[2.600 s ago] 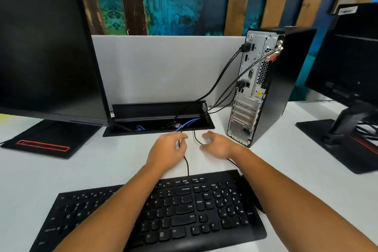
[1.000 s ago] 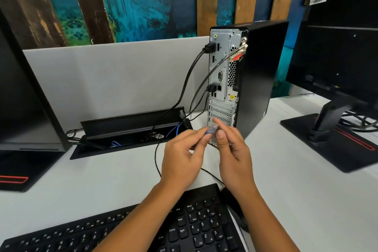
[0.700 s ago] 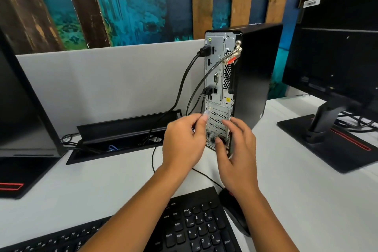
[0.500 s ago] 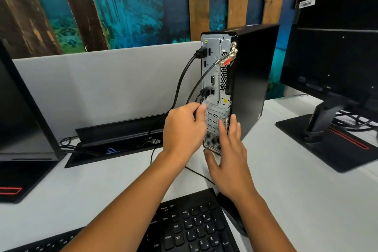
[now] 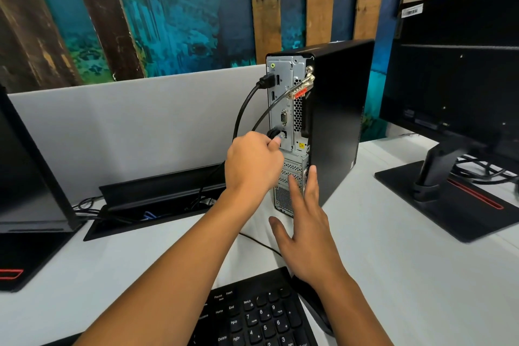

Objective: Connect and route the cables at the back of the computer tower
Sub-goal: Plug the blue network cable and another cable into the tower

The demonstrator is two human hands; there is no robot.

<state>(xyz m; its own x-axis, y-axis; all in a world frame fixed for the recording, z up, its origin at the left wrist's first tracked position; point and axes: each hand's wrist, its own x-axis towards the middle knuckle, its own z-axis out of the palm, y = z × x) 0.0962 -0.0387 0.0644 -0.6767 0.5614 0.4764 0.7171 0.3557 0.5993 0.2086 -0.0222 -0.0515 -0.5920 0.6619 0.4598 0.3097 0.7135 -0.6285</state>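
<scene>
Translucent plug (image 5: 280, 137) of network cable pinched in left hand (image 5: 252, 166) fingertips, held at mid-height port on rear panel of computer tower (image 5: 334, 121), which stands on white desk (image 5: 407, 275).

Head view:
- Seating not confirmed; contact hidden by fingers.
- Right hand (image 5: 306, 236) spread flat, holding nothing, fingertips against tower lower rear edge.
- Risk: angled insertion may jam plug.
- Risk: adjacent black connector (image 5: 273, 132) crowds port; knuckles may dislodge it.
- Risk: insufficient bracing lets tower slide.
</scene>
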